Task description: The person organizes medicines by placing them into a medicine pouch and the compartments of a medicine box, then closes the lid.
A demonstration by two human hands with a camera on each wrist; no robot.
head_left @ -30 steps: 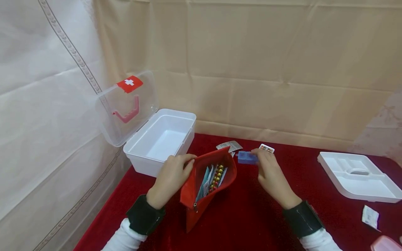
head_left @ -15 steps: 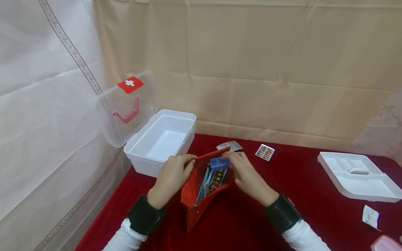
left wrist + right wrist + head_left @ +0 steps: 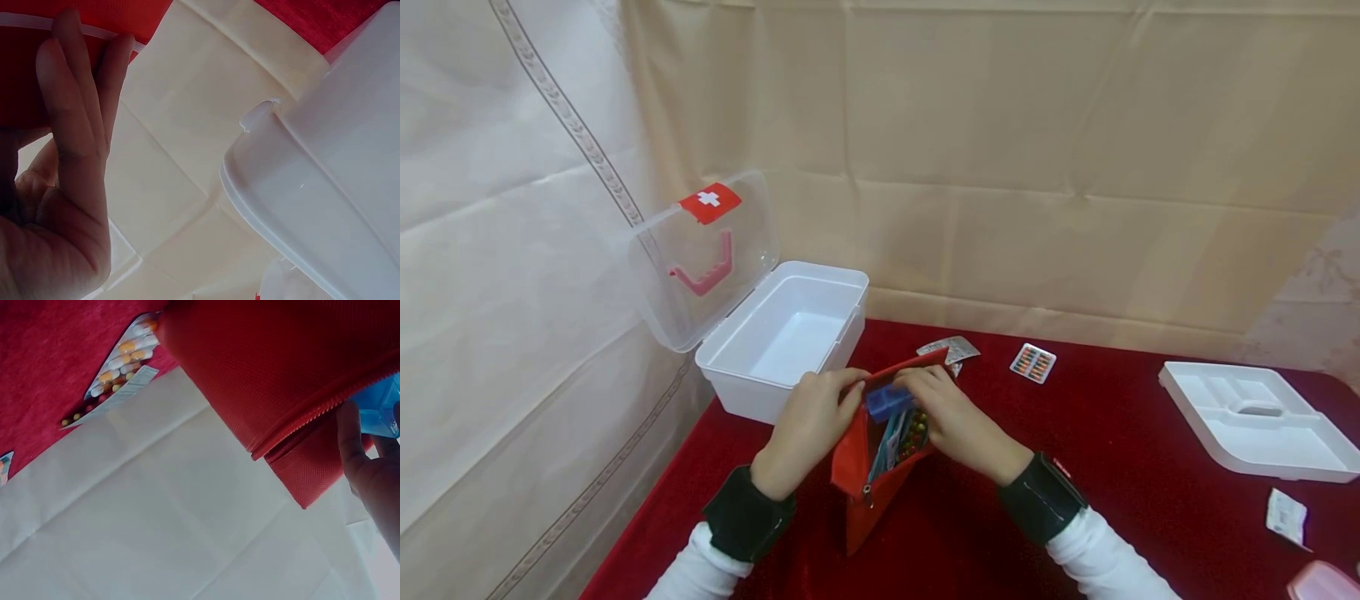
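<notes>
A red zippered pouch stands with its mouth open near the middle of the table. My left hand pinches its upper left edge between thumb and fingers. With my right hand I hold a small blue plastic pill case inside the mouth of the pouch. The case also shows as translucent blue in the right wrist view. Below it in the pouch lie pale sachets and a blister pack of yellow and red pills. The lower part of these contents is hidden by the pouch wall.
Behind my left hand stands a white first-aid box, its clear lid raised. Blister packs lie toward the back. At right are a white tray insert, a white sachet and a pink object.
My right hand has picked the blue pill case off the table and moved it left into the pouch's mouth, uncovering a blister pack. My left hand keeps its grip on the pouch.
</notes>
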